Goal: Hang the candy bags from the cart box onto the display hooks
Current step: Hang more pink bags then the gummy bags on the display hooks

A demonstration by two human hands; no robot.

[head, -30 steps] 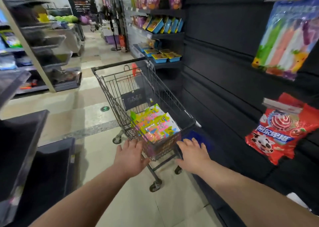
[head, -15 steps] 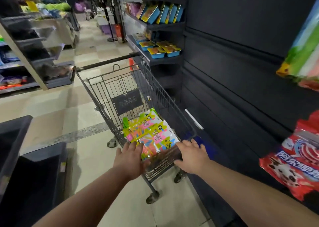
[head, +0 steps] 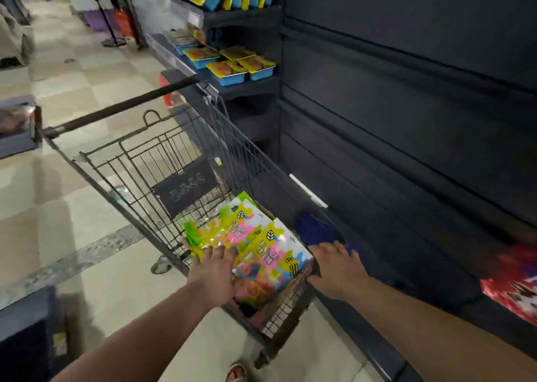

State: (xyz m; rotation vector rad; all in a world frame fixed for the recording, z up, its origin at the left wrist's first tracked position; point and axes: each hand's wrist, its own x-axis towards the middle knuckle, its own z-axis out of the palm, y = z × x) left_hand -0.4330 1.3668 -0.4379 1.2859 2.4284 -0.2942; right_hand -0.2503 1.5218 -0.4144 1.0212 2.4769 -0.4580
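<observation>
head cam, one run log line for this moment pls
phase: reaching into cart | left hand: on candy bags, grasp unclear | right hand: on cart's right rim | hung: none yet

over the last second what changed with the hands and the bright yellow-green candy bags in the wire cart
The left hand moved forward from the near rim of the grey wire cart onto the bright yellow-green candy bags, fingers spread on them. The right hand stayed at the cart's right near corner. The view has closed in and tipped down. The bags still lie in the cart; none lifted.
</observation>
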